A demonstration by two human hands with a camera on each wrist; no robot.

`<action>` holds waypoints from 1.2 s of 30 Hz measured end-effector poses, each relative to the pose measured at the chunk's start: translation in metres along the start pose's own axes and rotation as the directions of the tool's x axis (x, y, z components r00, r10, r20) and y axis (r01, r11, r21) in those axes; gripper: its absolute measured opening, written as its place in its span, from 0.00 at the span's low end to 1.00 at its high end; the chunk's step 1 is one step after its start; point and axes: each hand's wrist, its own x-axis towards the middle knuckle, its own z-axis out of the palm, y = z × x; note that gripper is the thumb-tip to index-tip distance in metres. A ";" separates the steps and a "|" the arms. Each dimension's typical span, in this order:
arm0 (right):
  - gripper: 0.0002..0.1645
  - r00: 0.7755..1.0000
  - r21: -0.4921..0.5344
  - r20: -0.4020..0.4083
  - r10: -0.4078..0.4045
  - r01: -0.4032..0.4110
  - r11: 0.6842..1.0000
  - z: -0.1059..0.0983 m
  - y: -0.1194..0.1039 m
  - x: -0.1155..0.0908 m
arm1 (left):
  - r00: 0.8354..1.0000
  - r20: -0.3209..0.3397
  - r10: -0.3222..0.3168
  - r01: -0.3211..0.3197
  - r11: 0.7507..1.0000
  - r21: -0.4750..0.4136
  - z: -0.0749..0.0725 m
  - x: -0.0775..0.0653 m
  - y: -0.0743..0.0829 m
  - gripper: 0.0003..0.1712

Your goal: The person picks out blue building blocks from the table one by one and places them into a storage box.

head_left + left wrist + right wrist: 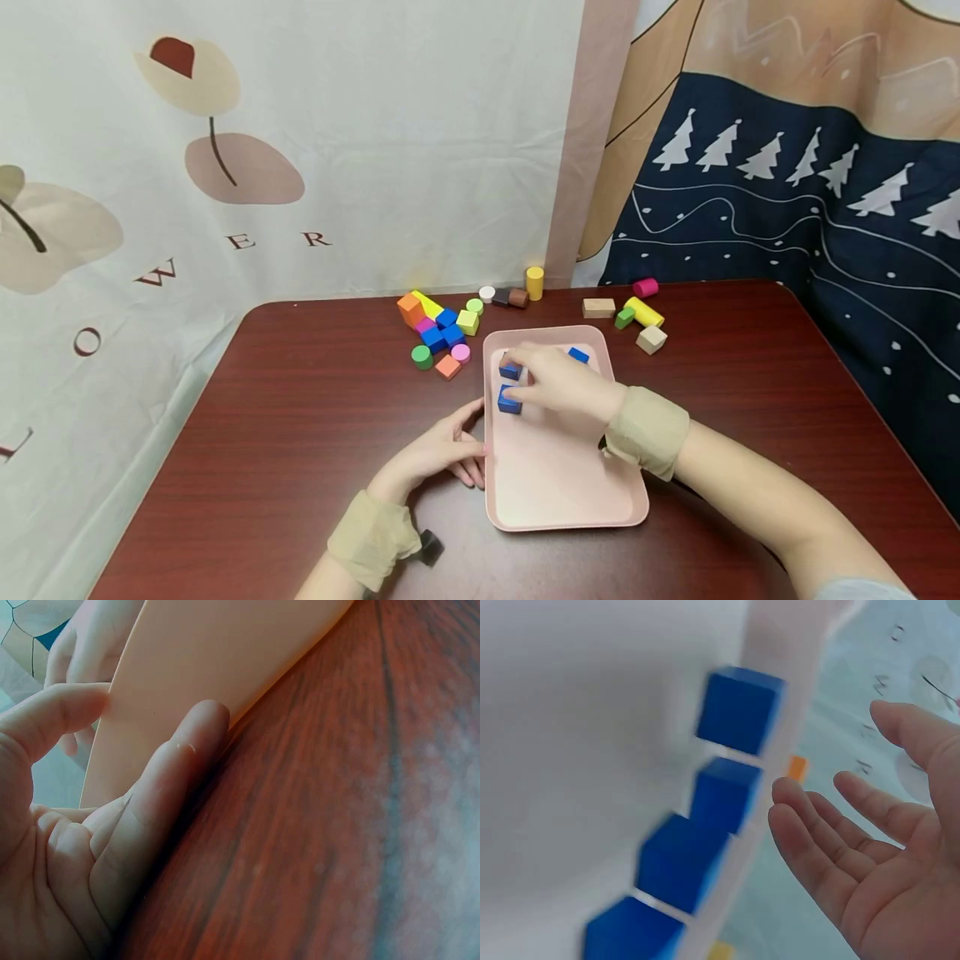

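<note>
A pink tray (562, 500) lies on the table, with several blue blocks (509, 399) along its left and far sides. Over the left row hovers my right hand (562, 383), its fingers spread and slightly bent. In the right wrist view that hand (877, 862) has nothing between thumb and fingers, beside the row of blue blocks (739, 709). My left hand (435, 454) rests at the tray's left edge. Seen from the left wrist, its fingers (150, 795) lie loosely against the tray's outer wall (195, 667), and one tip touches the rim.
Left behind the tray sits a cluster of coloured blocks, among them an orange block (411, 309) and a green one (422, 357). A yellow cylinder (535, 283) stands at the far edge. More pieces, including a wooden block (598, 308), lie back right. A curtain (420, 150) hangs behind.
</note>
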 end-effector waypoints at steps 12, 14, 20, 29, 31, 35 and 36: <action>0.24 0.972 0.008 -0.208 0.105 -0.106 0.994 -0.053 0.011 -0.030 | 1.000 -0.008 -0.009 0.009 1.000 0.005 0.000 -0.001 0.003 0.43; 0.23 0.963 0.013 -0.239 0.120 -0.121 0.993 -0.057 0.015 -0.035 | 1.000 -0.006 -0.007 0.007 1.000 0.001 0.000 -0.001 0.002 0.43; 0.24 0.940 0.064 -0.282 0.190 -0.179 0.982 -0.061 0.029 -0.052 | 1.000 -0.008 -0.007 0.007 1.000 -0.009 0.001 0.000 0.001 0.42; 0.28 0.902 0.163 -0.291 0.318 -0.281 0.946 -0.052 0.057 -0.075 | 1.000 -0.003 -0.007 0.007 1.000 -0.014 0.002 -0.001 0.001 0.42; 0.30 0.903 0.184 -0.274 0.331 -0.289 0.940 -0.049 0.064 -0.081 | 1.000 -0.006 -0.009 0.009 1.000 -0.012 0.002 -0.001 0.001 0.42; 0.31 0.916 0.240 -0.201 0.346 -0.297 0.924 -0.041 0.077 -0.089 | 1.000 -0.009 -0.008 0.008 1.000 -0.006 0.002 -0.001 0.002 0.42; 0.31 0.921 0.264 -0.177 0.346 -0.294 0.919 -0.038 0.080 -0.090 | 1.000 -0.010 -0.008 0.008 1.000 -0.005 0.002 -0.001 0.002 0.42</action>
